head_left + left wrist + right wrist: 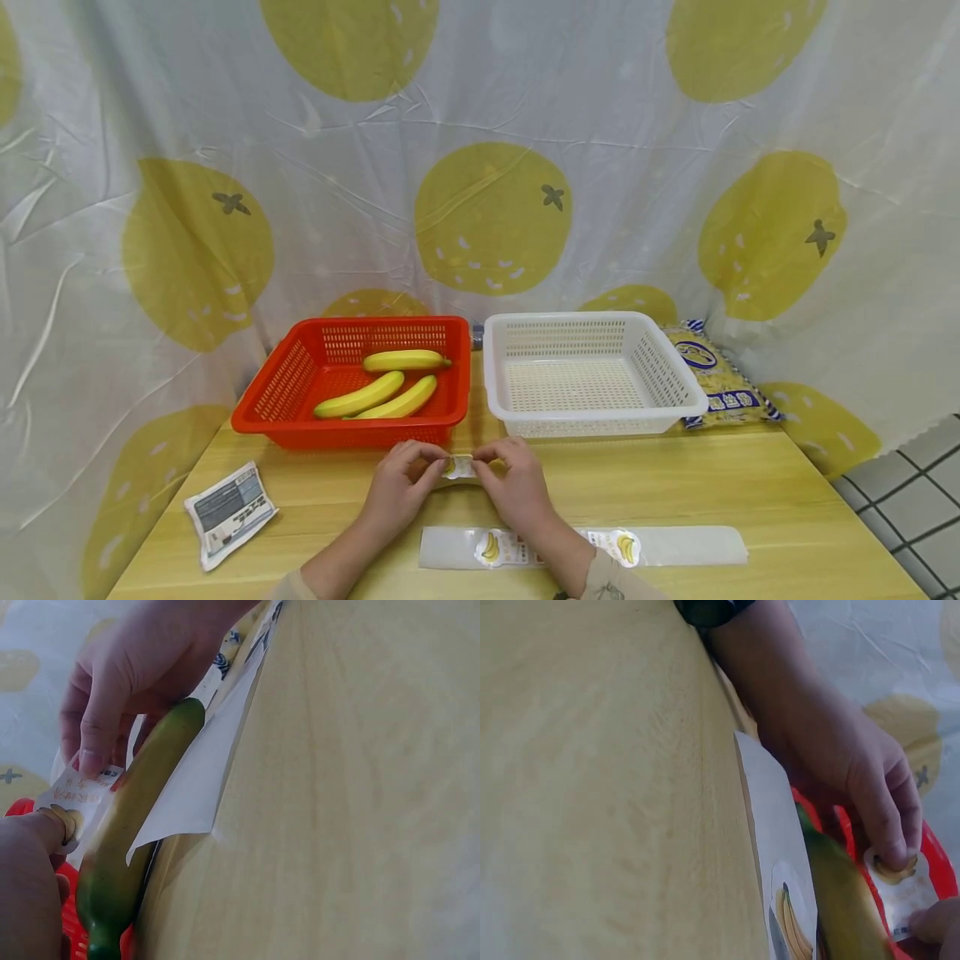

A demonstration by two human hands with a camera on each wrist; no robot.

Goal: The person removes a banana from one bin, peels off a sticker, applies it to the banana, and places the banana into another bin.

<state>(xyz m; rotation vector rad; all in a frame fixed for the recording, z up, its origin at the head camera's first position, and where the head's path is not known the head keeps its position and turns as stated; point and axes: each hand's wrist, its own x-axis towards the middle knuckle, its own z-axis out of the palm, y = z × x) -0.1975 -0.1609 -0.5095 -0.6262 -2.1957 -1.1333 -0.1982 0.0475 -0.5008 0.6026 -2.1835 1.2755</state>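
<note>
Both hands meet at the table's front middle and pinch a small white banana sticker (459,467) between them: my left hand (433,463) takes its left end, my right hand (487,462) its right end. In the left wrist view the sticker (75,799) hangs just above a green-yellow banana (127,847) lying on the table under the hands. The right wrist view shows the same banana (847,900) and sticker (904,889). In the head view the hands hide most of that banana. A long backing strip (675,546) with more banana stickers lies in front of my wrists.
A red basket (262,408) at back left holds three yellow bananas (405,360). Beside it stands a white basket (675,375) with nothing in it. A printed bag (720,375) lies behind the white basket, a small packet (228,512) at front left. The patterned curtain hangs behind.
</note>
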